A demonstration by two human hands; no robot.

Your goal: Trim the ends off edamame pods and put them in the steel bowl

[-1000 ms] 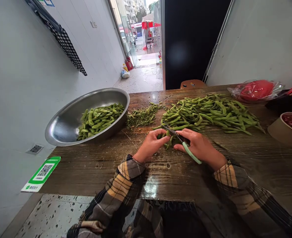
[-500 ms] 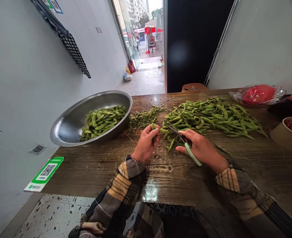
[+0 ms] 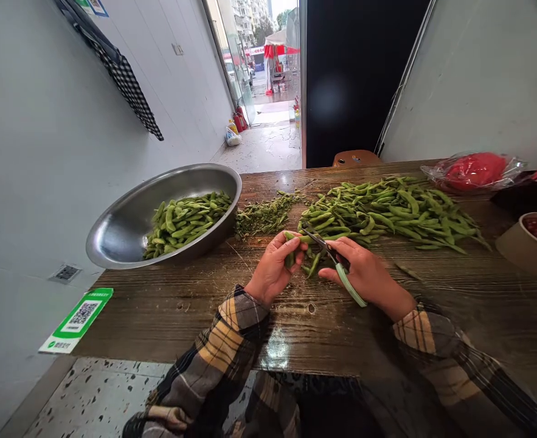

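My left hand (image 3: 275,267) is closed on green edamame pods (image 3: 290,260), one pinched between thumb and finger and another against the palm. In my right hand (image 3: 363,267) is a pair of scissors (image 3: 351,285) with pale green handles. Their blades reach the tip of the pinched pod; whether they are closed on it I cannot tell. Behind my hands lies a large pile of edamame pods (image 3: 387,210). To the left, a tilted steel bowl (image 3: 122,228) holds more pods (image 3: 188,219). Between bowl and pile sits a heap of green trimmings (image 3: 268,216).
The wooden table (image 3: 168,322) carries a green QR-code card (image 3: 79,319) at its left edge. At the right stand a tub (image 3: 523,246) of dark red contents and a red item in clear plastic (image 3: 478,171). A stool (image 3: 357,158) is behind the table.
My left hand has moved slightly right, bringing the pod to the scissor blades. My right hand stays nearly in place. The view has shifted slightly.
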